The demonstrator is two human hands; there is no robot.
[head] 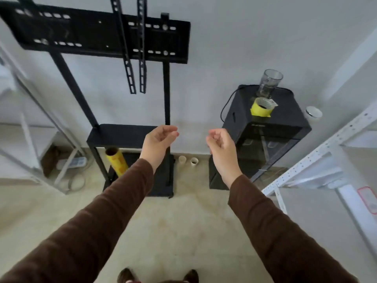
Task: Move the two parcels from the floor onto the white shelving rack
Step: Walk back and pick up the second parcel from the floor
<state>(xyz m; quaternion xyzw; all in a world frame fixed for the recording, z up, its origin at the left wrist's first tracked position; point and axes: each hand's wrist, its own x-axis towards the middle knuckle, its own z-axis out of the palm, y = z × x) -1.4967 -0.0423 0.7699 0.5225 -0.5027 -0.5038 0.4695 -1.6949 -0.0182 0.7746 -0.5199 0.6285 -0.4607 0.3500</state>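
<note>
Both my arms, in brown sleeves, reach forward over the beige floor (183, 231). My left hand (158, 140) is held up at mid-frame with its fingers loosely curled and holds nothing. My right hand (221, 142) hangs beside it, fingers curled toward the palm, also holding nothing. The white shelving rack (318, 160) runs along the right edge, with something white bearing a red-bordered label (368, 199) on a lower shelf. No parcel shows on the floor.
A black TV stand (130, 135) stands straight ahead against the wall, a yellow roll (116, 160) leaning at its base. A black cabinet (265, 127) on the right carries a glass jug (269, 82) and a yellow cup (262, 108). Two small cups (188, 160) sit by the wall.
</note>
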